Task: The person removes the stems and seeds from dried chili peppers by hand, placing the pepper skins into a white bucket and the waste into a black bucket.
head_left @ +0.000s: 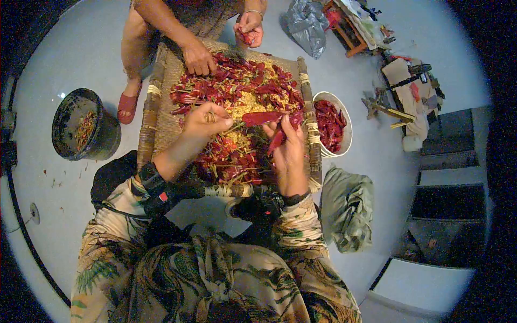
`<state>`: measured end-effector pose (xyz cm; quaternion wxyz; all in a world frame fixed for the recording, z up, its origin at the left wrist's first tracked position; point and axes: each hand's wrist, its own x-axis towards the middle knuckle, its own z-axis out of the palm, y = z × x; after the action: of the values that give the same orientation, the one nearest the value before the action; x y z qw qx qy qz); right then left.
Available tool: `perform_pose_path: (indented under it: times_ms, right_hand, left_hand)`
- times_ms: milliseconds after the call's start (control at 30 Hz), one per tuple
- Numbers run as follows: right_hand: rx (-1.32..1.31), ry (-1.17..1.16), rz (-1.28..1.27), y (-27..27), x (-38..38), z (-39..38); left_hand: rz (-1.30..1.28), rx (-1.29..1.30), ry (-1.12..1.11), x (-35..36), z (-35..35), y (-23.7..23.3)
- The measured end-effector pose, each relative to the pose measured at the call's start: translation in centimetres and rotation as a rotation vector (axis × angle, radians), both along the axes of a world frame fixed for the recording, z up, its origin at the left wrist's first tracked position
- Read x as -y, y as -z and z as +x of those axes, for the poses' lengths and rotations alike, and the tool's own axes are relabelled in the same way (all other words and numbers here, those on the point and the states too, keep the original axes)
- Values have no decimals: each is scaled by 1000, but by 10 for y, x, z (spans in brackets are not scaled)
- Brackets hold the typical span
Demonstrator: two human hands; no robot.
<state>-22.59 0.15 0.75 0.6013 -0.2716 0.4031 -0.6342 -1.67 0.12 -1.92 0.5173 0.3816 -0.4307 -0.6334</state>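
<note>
Between my two hands a dried red chili pepper (pixel 261 118) is stretched out sideways. My left hand (pixel 204 121) is closed in a pinch at its thin stem end. The fingers of my right hand (pixel 289 148) close on its other end, and a second red chili (pixel 277 139) hangs from that same hand. Both hands are above a woven tray (pixel 156 116) with a thick rim. On the tray lie many dried red chilies (pixel 231 167), loose stems and yellow seeds (pixel 247 102).
Across the tray, another person's hand (pixel 199 58) reaches into the chilies; their other hand (pixel 249 29) holds a red piece. A black bucket (pixel 110 137) with stems stands left, a white bucket (pixel 347 134) of chilies right. A green sack (pixel 347 210) and grey plastic bag (pixel 306 27) lie on the floor.
</note>
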Motion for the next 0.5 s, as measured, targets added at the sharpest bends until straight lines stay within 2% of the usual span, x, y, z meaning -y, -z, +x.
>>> perform_pose_path:
  times_ms: [67,267,367,467,500]
  right_hand:
    - [113,-20,64,9,1,0]
    - [206,-28,137,18,1,3]
    - [128,-103,118,15,0,7]
    - [-252,-34,63,7,0,10]
    - [-456,43,-51,12,3,7]
  left_hand:
    - [-69,-1,-20,-3,-5,-8]
    - [-76,208,139,-5,-3,-12]
    - [-103,317,95,-4,-2,0]
    - [-340,467,-61,-2,0,4]
    - [-360,586,-71,-4,3,-4]
